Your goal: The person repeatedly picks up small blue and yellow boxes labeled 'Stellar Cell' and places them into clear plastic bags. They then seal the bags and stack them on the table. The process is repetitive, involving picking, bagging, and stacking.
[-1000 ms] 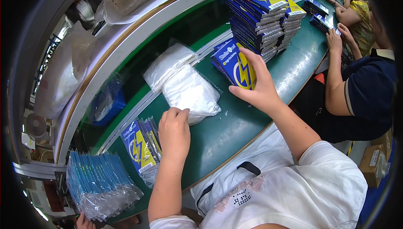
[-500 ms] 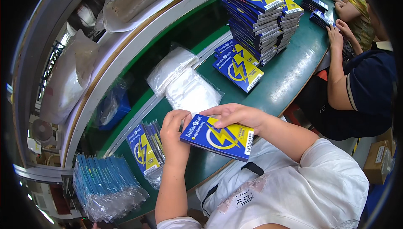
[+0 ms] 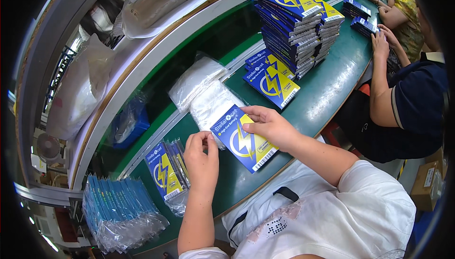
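1. Head view: a flat, rectangular blue-and-yellow cardboard box [image 3: 251, 147] with a lightning-bolt print is held by the right hand [image 3: 274, 128], lying to the left of that hand's palm, printed face up.
2. The right hand is partly closed around the box: its thumb presses on the printed face near the upper right edge, and its fingers reach along that edge.
3. The left hand [image 3: 201, 157] is just beside the box's left corner, fingers curled and thumb drawn up near the forefinger; whether its fingertips pinch anything cannot be told.
4. The right forearm [image 3: 320, 154] slants in from the lower right, palm turned toward the box; the left forearm [image 3: 196, 221] rises nearly straight from the lower edge, the back of its hand showing.
5. In view, the box overlaps the near end of a stack of clear, flat plastic bags [image 3: 211, 105] on the glossy green tabletop [image 3: 332, 86]; contact between them cannot be told.
6. Left of the left hand stand blue-and-yellow boxes in clear wrapping [image 3: 163, 171].
7. Beyond the right hand lie two overlapping loose blue-and-yellow boxes [image 3: 272, 86], next to a tall double stack of similar boxes [image 3: 291, 26].
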The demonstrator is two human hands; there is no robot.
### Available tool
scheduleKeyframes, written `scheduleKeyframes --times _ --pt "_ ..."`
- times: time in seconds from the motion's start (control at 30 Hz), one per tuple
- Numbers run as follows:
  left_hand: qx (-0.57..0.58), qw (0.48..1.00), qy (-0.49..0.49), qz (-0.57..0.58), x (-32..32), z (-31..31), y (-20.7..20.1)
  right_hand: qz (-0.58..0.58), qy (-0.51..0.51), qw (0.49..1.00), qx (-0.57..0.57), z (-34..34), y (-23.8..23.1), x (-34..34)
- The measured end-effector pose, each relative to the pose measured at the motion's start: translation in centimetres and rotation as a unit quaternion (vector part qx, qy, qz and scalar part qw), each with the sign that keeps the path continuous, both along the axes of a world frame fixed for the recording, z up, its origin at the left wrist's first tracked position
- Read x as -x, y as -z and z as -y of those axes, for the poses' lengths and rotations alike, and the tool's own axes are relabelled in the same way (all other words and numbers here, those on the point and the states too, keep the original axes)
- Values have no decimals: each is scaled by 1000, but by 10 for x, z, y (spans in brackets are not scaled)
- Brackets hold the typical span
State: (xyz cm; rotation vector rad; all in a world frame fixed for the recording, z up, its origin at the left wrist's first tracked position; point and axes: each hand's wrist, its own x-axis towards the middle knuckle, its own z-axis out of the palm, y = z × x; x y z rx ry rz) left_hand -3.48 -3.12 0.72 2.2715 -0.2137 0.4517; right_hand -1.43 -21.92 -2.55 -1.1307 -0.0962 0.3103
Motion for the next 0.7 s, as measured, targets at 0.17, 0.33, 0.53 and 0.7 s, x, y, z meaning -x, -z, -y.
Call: scheduleKeyframes --times 0.17,0.33,0.53,0.7 --pt "-7 997 53 53 5 8 5 -23 92 995 -15 -11 -5 5" --pt "480 862 27 -159 9 -1 12 -1 95 996 -5 -10 -10 18" --pt "609 758 140 -186 11 22 6 8 2 988 153 -7 -23 22" --pt "669 707 159 -164 11 7 -4 212 -82 955 191 4 -46 25"
